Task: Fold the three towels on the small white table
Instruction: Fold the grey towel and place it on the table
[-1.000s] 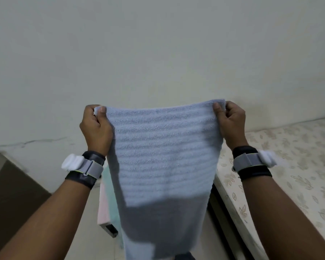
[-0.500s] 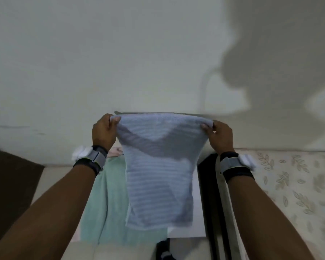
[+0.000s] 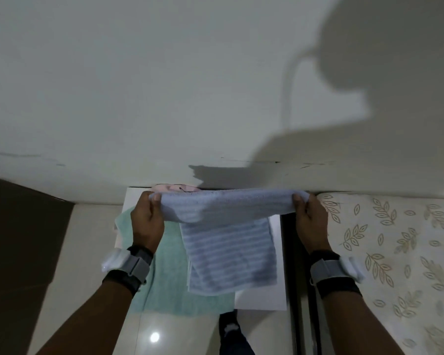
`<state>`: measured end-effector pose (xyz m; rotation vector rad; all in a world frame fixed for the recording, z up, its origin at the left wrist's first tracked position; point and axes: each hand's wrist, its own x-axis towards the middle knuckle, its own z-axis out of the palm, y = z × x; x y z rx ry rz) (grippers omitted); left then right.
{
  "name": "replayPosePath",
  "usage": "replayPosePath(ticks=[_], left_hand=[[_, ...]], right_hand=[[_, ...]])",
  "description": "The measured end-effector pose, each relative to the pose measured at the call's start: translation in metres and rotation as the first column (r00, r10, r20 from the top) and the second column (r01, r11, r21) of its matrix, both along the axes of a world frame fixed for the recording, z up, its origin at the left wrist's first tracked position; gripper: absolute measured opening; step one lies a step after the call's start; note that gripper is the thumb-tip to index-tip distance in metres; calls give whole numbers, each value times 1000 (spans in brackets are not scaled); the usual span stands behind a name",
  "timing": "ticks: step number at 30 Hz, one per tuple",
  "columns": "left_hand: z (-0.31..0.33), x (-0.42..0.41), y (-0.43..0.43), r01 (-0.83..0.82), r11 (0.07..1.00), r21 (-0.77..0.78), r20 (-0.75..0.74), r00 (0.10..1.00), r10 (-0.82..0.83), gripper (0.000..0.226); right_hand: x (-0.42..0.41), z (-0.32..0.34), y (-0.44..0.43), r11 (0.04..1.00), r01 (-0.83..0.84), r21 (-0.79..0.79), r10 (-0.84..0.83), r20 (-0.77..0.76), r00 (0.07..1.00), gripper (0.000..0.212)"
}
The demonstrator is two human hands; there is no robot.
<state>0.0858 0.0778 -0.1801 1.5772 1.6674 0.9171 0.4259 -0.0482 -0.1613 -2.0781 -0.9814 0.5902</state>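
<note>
A pale blue ribbed towel (image 3: 228,242) is stretched between my hands above the small white table (image 3: 264,301). My left hand (image 3: 146,219) grips its upper left corner and my right hand (image 3: 309,219) grips its upper right corner. The towel's lower part lies on the table top. A mint green towel (image 3: 169,285) is spread under my left wrist and hangs over the table's front edge. Behind the blue towel, a pink towel (image 3: 173,188) peeks out against the wall.
A white wall rises right behind the table. A bed with a leaf-patterned sheet (image 3: 395,252) stands on the right, a dark gap between it and the table. Shiny floor tiles (image 3: 92,252) lie left and in front. A dark panel (image 3: 18,239) fills the far left.
My hands have lowered the blue towel from in front of the wall down towards the table, and its lower part now lies on the table. The camera has tilted downward.
</note>
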Motion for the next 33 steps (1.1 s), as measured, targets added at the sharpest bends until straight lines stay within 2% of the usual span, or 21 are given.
replayPosePath(ticks=[2,5,6,8,10,12,16,20,22,25,27,29,30,33], left_hand=[[12,1,-2,1,1000,-2,4,1000,-1,22],[38,1,-3,53,997,63,26,998,-54,29],[43,0,0,73,995,73,34,997,-75,30],[67,-14,-12,162,979,127,61,983,-171,34],[90,-34,-21,283,955,93,128,947,-293,38],[123,-62,-43,405,914,33,284,873,-397,38],[185,-109,-66,658,744,-114,489,689,-535,42],[268,-127,-90,766,640,-68,531,571,-627,46],[294,-125,-96,803,594,-35,538,517,-666,55],[310,-132,-109,853,522,-20,563,441,-699,57],[306,-136,-110,861,509,-13,611,410,-677,53],[296,-137,-108,834,552,-14,626,438,-645,44],[287,-134,-103,805,593,-23,599,486,-637,40],[237,-110,-67,646,762,-47,435,700,-566,38]], right_hand=[[-10,15,2,999,31,24,-31,-23,999,35],[-18,41,-6,992,48,120,-49,3,999,29],[-13,41,-5,987,42,154,-42,-2,999,35],[-19,62,-28,976,43,211,-43,-4,999,49],[-26,87,-53,969,15,247,4,-78,997,42],[-45,119,-89,960,9,279,34,-148,988,31],[-76,182,-138,945,9,328,110,-343,933,32],[-104,247,-172,917,-22,399,195,-399,896,62],[-110,269,-177,910,-66,410,243,-397,885,72],[-119,283,-192,900,-52,432,255,-427,868,67],[-119,280,-194,901,-39,432,249,-442,862,55],[-118,272,-193,906,-22,423,232,-451,862,39],[-115,264,-189,911,-16,412,222,-457,861,34],[-92,224,-158,931,22,364,161,-465,870,31]])
